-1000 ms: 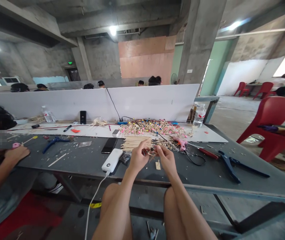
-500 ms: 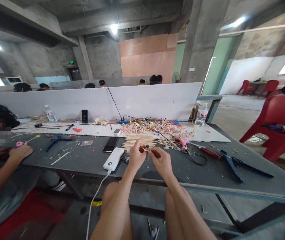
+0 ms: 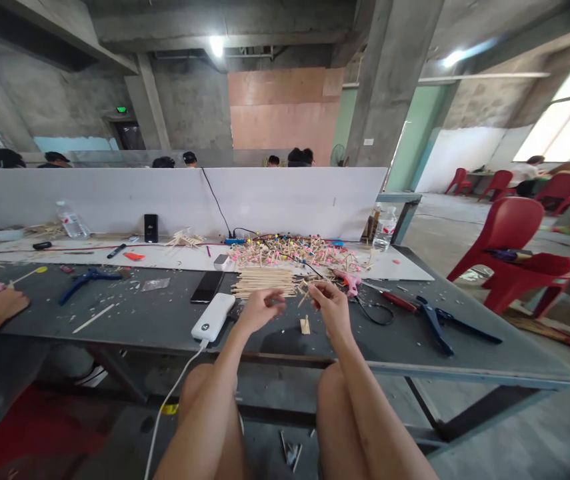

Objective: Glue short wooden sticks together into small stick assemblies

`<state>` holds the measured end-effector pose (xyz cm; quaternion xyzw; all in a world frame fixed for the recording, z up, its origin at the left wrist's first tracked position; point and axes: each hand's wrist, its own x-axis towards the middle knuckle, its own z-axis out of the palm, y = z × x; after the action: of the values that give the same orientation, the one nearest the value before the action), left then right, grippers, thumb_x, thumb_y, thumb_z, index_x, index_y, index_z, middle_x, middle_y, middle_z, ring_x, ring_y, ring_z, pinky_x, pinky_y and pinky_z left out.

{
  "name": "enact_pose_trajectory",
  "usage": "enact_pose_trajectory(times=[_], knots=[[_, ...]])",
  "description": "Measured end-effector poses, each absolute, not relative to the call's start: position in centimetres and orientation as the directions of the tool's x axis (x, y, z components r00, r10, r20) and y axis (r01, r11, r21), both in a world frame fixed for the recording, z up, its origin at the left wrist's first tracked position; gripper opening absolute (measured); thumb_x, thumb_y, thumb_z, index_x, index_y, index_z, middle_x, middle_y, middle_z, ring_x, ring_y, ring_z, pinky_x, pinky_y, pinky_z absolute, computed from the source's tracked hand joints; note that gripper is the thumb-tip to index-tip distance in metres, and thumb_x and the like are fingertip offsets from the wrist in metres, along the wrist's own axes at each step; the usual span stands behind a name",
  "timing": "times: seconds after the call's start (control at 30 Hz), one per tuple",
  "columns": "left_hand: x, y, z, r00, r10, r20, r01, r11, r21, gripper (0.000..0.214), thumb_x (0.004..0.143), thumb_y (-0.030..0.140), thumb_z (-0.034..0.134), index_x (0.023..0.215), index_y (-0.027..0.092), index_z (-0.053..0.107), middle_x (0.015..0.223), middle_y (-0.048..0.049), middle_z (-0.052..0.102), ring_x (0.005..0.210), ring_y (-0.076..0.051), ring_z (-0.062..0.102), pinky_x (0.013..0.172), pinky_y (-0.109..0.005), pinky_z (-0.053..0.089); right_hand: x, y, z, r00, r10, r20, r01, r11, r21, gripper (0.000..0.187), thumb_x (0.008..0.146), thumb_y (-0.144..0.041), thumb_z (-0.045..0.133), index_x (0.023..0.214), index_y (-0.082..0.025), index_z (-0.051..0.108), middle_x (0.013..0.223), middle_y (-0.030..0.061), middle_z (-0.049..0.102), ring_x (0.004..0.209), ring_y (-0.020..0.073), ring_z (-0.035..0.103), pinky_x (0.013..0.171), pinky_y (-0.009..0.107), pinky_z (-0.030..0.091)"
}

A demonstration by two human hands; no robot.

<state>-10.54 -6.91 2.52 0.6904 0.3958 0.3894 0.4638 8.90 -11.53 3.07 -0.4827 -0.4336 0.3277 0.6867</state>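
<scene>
Grey worktable (image 3: pixel 155 327), head view. Right hand (image 3: pixel 333 307) pinches a small stick piece (image 3: pixel 304 293) above it; joints too small to make out. Left hand (image 3: pixel 259 309) loosely curled, apart, nothing visible in it. Behind: heap of ball-tipped stick pieces (image 3: pixel 285 252), seemingly done; row of plain sticks (image 3: pixel 262 283), presumably left to use.

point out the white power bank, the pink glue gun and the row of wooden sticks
White power bank (image 3: pixel 216 313): head view, on its upper face.
Pink glue gun (image 3: pixel 352 285): head view, on its pink body.
Row of wooden sticks (image 3: pixel 259 281): head view, mid-row.
</scene>
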Motion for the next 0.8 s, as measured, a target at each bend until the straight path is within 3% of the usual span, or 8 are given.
enact_pose_trajectory(times=[0.1,0.23,0.4,0.53,0.63,0.73,0.8], knots=[[-8.9,-8.3,2.8,0.539,0.831,0.137,0.083,-0.215,0.973,0.053,0.072,0.043,0.081,0.115,0.013,0.070,0.099,-0.0114,0.075,0.058,-0.014,0.066,0.046,-0.021,0.043,7.8,-12.3,3.7,0.345,0.882,0.320,0.010,0.338,-0.941,0.041,0.072,-0.056,0.077,0.082,-0.016,0.072,0.062,0.0020,0.064,0.051,0.0133,0.051,0.047,0.025,0.038],[-8.0,-9.1,3.4,0.575,0.801,0.167,0.077,-0.256,0.964,0.044,0.074,0.056,0.077,0.079,0.012,0.072,0.064,-0.0036,0.067,0.049,-0.011,0.055,0.047,-0.021,0.038,7.9,-13.3,4.3,0.315,0.886,0.339,0.017,0.352,-0.936,0.042,0.073,-0.056,0.077,0.084,-0.016,0.072,0.067,0.0035,0.068,0.052,0.0132,0.054,0.048,0.025,0.039],[-9.1,-8.8,3.5,0.560,0.809,0.179,0.211,-0.348,0.914,0.042,0.082,0.054,0.068,0.068,0.014,0.066,0.055,-0.0018,0.062,0.048,-0.012,0.054,0.049,-0.023,0.038,10.5,-13.7,4.1,0.342,0.896,0.282,-0.045,0.315,-0.948,0.045,0.069,-0.058,0.079,0.085,-0.017,0.071,0.070,0.0043,0.070,0.051,0.0143,0.057,0.045,0.025,0.038],[-10.1,-8.3,3.2,0.443,0.853,0.275,0.403,-0.464,0.789,0.043,0.090,0.045,0.060,0.059,0.015,0.064,0.053,-0.0032,0.062,0.050,-0.013,0.057,0.055,-0.024,0.041,12.1,-13.5,3.3,0.367,0.899,0.237,-0.085,0.286,-0.954,0.047,0.064,-0.058,0.083,0.082,-0.016,0.071,0.069,0.0042,0.070,0.052,0.0148,0.058,0.046,0.025,0.039],[-9.6,-8.1,3.1,0.372,0.896,0.240,0.336,-0.372,0.865,0.021,0.082,0.035,0.069,0.083,0.014,0.073,0.079,-0.0074,0.074,0.053,-0.013,0.062,0.053,-0.024,0.043,12.0,-13.8,3.3,0.301,0.938,0.173,-0.201,0.239,-0.950,0.044,0.062,-0.055,0.084,0.077,-0.017,0.069,0.068,0.0035,0.069,0.051,0.0141,0.057,0.046,0.025,0.039],[-8.0,-8.3,2.9,0.468,0.875,0.127,0.129,-0.210,0.969,0.051,0.072,0.029,0.078,0.121,0.019,0.068,0.120,-0.0127,0.070,0.051,-0.012,0.064,0.045,-0.023,0.042,10.9,-14.3,3.6,0.230,0.962,0.146,-0.294,0.211,-0.932,0.042,0.062,-0.054,0.084,0.076,-0.018,0.067,0.068,0.0026,0.068,0.051,0.0136,0.056,0.047,0.025,0.040],[-6.8,-8.6,2.8,0.588,0.803,0.095,0.058,-0.160,0.985,0.051,0.070,0.034,0.080,0.117,0.019,0.068,0.109,-0.0099,0.073,0.049,-0.011,0.062,0.043,-0.022,0.040,9.9,-14.4,3.8,0.218,0.964,0.152,-0.319,0.217,-0.922,0.043,0.063,-0.055,0.083,0.079,-0.019,0.068,0.068,0.0028,0.068,0.051,0.0138,0.056,0.047,0.026,0.040]])
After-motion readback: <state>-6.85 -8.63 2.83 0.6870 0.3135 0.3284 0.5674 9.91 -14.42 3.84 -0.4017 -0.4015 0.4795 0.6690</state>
